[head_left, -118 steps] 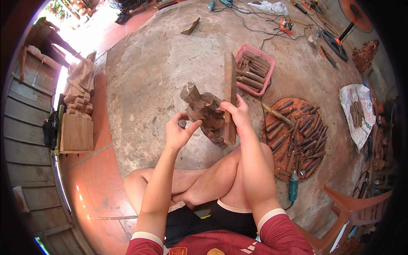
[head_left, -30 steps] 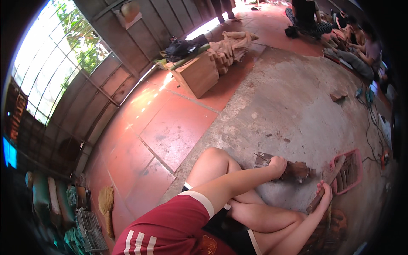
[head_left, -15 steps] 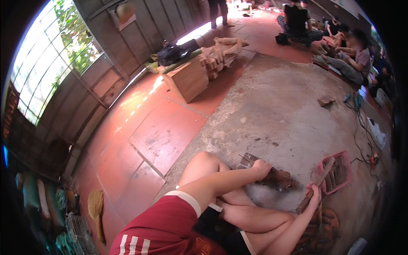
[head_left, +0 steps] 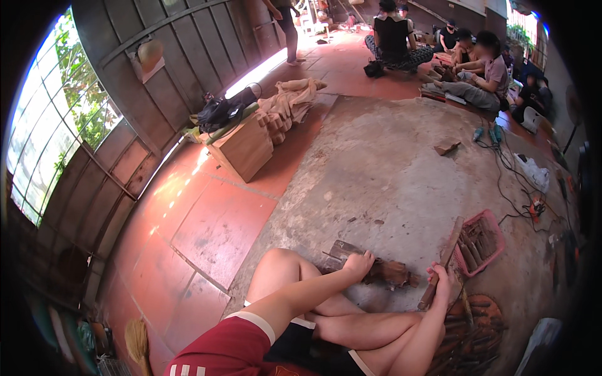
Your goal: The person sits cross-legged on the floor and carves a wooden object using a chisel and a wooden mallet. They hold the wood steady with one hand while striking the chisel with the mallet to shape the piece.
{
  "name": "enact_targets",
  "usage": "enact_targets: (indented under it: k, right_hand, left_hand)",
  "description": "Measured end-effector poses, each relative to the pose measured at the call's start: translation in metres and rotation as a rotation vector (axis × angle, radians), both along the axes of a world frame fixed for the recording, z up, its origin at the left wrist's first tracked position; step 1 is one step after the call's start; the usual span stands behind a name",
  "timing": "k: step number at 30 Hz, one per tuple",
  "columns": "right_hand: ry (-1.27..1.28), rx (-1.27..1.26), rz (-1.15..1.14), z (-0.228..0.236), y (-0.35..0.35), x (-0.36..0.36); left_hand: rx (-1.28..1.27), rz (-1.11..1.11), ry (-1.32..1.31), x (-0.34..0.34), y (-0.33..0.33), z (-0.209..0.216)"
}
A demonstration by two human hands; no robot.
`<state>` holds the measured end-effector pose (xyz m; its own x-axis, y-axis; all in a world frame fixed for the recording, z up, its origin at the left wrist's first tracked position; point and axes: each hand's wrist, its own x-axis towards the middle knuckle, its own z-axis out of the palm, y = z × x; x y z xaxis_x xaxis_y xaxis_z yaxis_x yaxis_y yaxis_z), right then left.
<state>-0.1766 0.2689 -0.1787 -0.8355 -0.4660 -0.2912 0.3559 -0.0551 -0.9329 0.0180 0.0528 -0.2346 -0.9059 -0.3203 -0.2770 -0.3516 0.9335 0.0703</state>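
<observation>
Dark wood carving: lies flat on the grey floor, in front of the crossed legs. Looks partly done. At the left end, plain and blocky, so maybe more to cut there. Next, a thin tool poking out of the left hand, fingers curled tight, seemingly round its hidden handle; cannot tell if touching the carving. Then the right end, full of bumpy shapes, so some cutting done. Farther right, the right hand, fingers wrapped round a long wooden bat, beside the pink basket.
</observation>
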Motion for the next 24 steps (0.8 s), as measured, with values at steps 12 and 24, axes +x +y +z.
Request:
enact_targets:
  k: [12, 24]
  right_hand:
    - [-0.021, -0.039, -0.009, 0.01, -0.001, 0.011]
    - [-0.032, -0.032, -0.019, 0.022, -0.01, 0.021]
  left_hand:
    - [-0.148, 0.056, 0.091, 0.007, 0.002, -0.018]
    - [0.0, 0.03, 0.049, 0.027, -0.012, -0.006]
